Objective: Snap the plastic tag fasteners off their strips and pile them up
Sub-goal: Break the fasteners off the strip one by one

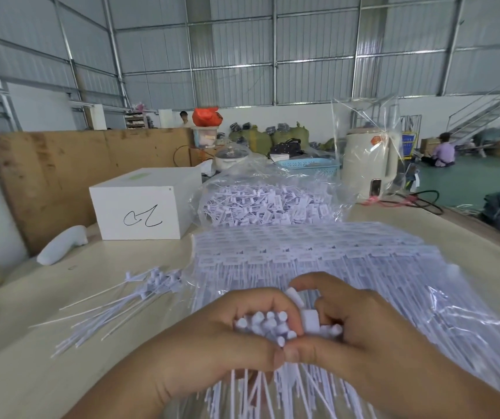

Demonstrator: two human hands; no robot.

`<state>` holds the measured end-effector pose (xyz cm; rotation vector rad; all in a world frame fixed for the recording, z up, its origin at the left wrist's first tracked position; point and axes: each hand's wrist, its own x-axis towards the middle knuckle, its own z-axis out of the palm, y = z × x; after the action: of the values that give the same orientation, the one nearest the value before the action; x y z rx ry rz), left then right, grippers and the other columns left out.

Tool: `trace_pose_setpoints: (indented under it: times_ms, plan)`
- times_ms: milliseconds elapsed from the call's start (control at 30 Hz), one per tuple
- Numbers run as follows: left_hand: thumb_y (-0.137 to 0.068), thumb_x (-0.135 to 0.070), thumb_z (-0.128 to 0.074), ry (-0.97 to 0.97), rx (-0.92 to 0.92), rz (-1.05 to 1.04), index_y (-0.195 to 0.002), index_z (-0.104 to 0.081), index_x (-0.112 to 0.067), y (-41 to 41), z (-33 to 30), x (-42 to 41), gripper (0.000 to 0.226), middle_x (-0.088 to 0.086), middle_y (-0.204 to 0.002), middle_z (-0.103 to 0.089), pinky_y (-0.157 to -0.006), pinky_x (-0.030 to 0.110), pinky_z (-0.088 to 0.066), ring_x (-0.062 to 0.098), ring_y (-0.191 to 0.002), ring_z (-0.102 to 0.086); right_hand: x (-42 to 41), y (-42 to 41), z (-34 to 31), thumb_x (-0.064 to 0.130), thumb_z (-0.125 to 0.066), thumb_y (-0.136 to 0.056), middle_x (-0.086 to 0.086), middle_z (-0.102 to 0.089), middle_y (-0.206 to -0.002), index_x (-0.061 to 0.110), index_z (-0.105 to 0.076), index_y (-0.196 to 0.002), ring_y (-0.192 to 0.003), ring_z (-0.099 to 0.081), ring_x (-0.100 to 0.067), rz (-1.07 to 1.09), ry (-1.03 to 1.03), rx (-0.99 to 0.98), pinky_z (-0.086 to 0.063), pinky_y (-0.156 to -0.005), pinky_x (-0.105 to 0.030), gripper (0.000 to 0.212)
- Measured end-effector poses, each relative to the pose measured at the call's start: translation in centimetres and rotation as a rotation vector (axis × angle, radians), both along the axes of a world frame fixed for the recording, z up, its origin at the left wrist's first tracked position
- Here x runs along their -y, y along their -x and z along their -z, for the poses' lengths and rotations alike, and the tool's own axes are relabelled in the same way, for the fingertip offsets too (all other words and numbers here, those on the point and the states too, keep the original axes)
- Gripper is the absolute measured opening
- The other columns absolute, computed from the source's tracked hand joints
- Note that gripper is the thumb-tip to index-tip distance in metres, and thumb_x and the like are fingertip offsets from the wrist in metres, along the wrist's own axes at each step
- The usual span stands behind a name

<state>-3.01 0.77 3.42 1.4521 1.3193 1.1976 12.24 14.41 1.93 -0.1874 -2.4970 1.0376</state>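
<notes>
Both hands, left hand (227, 337) and right hand (360, 325), are pinching one strip of tag fasteners (276, 326); loose fasteners (115, 306) are lying left of the grip.

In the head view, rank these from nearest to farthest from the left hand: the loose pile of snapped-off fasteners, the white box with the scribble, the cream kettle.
From the left hand:
1. Loose pile of snapped-off fasteners, just left of it on the table.
2. White box, farther back on the left.
3. Cream kettle, far back on the right.
</notes>
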Motion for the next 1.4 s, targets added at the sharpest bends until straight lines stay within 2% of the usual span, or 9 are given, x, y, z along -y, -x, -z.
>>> trace_pose_setpoints:
  times_ms: [100,267,467,567,667,733,800,1067,1400]
  plan:
    - [-0.066,-0.018,-0.067,-0.018,-0.017,-0.081,-0.081,-0.066,-0.025,-0.1,0.3,-0.2,0.017,-0.005,-0.074,-0.056,-0.060,0.023,-0.041,0.009,-0.066,-0.050,-0.8,-0.5,-0.1,0.043,-0.067,-0.081,0.012,-0.058,-0.073,0.060,-0.042,-0.120,-0.063,-0.051,-0.008,-0.137,0.201,-0.054,-0.039,-0.063,-0.019,0.049]
    - [-0.074,-0.005,-0.069,-0.074,0.017,-0.128,-0.079,-0.066,-0.026,-0.6,0.4,-0.5,0.021,-0.010,-0.073,-0.059,-0.059,0.014,-0.043,0.005,-0.066,-0.052,-1.5,-0.8,0.3,0.024,-0.059,-0.087,0.007,-0.054,-0.082,0.055,-0.041,-0.128,-0.079,-0.047,-0.037,-0.160,0.264,-0.143,-0.042,-0.080,-0.053,0.055]
    - [-0.073,-0.016,-0.074,-0.117,0.006,-0.113,-0.082,-0.067,-0.026,-0.5,0.2,-0.2,0.015,-0.013,-0.076,-0.060,-0.058,0.015,-0.044,0.004,-0.066,-0.053,-1.3,-0.5,0.4,0.018,-0.061,-0.083,0.003,-0.053,-0.084,0.050,-0.049,-0.123,-0.078,-0.050,-0.018,-0.186,0.353,-0.159,-0.040,-0.078,-0.031,0.053]
    - [-0.069,-0.020,-0.073,-0.134,-0.014,-0.118,-0.079,-0.067,-0.026,-0.4,0.3,-0.1,0.013,-0.008,-0.076,-0.059,-0.060,0.016,-0.042,0.008,-0.068,-0.051,-1.1,-0.5,0.0,0.021,-0.063,-0.082,0.002,-0.058,-0.083,0.048,-0.054,-0.119,-0.078,-0.053,-0.025,-0.169,0.323,-0.113,-0.042,-0.078,-0.034,0.046]
    - [-0.068,-0.021,-0.073,-0.136,-0.029,-0.137,-0.076,-0.068,-0.026,-0.5,0.5,-0.2,0.011,-0.007,-0.073,-0.057,-0.057,0.017,-0.041,0.010,-0.065,-0.049,-1.8,-1.0,-0.6,0.046,-0.068,-0.081,0.006,-0.065,-0.085,0.046,-0.059,-0.113,-0.081,-0.062,-0.027,-0.091,0.233,0.005,-0.048,-0.078,-0.041,0.033]
    - [-0.067,-0.021,-0.073,-0.135,-0.021,-0.135,-0.075,-0.068,-0.026,-0.6,0.6,-0.2,0.010,-0.006,-0.071,-0.057,-0.057,0.016,-0.041,0.008,-0.064,-0.050,-2.2,-1.6,-1.2,0.065,-0.065,-0.078,0.008,-0.059,-0.071,0.030,-0.065,-0.090,-0.065,-0.056,-0.016,-0.093,0.157,0.125,-0.044,-0.067,-0.036,0.037]
    - [-0.067,-0.020,-0.073,-0.134,0.003,-0.117,-0.074,-0.068,-0.026,-0.8,0.5,-0.2,0.010,-0.008,-0.070,-0.059,-0.057,0.012,-0.041,0.005,-0.063,-0.052,-2.6,-1.9,-1.3,0.068,-0.061,-0.076,0.006,-0.043,-0.058,0.018,-0.054,-0.066,-0.056,-0.041,-0.011,-0.112,0.150,0.175,-0.034,-0.057,-0.028,0.051]
    - [-0.066,-0.020,-0.073,-0.084,0.009,-0.060,-0.078,-0.069,-0.027,-0.4,-0.1,0.2,0.014,-0.012,-0.070,-0.059,-0.057,0.012,-0.042,0.002,-0.061,-0.052,-1.8,-1.4,-1.4,0.055,-0.065,-0.078,0.005,-0.029,-0.060,0.015,-0.043,-0.061,-0.056,-0.028,-0.013,-0.098,0.201,0.048,-0.024,-0.051,-0.024,0.049]
    - [-0.057,-0.023,-0.076,-0.243,0.145,-0.375,-0.071,-0.063,-0.019,-0.6,1.0,-0.9,0.019,0.000,-0.060,-0.051,-0.048,0.021,-0.037,0.013,-0.048,-0.047,0.7,0.2,-0.7,0.051,-0.060,-0.077,0.009,-0.033,-0.050,0.007,-0.047,-0.063,-0.048,-0.029,-0.004,0.133,0.111,-0.291,-0.024,-0.046,-0.020,0.048]
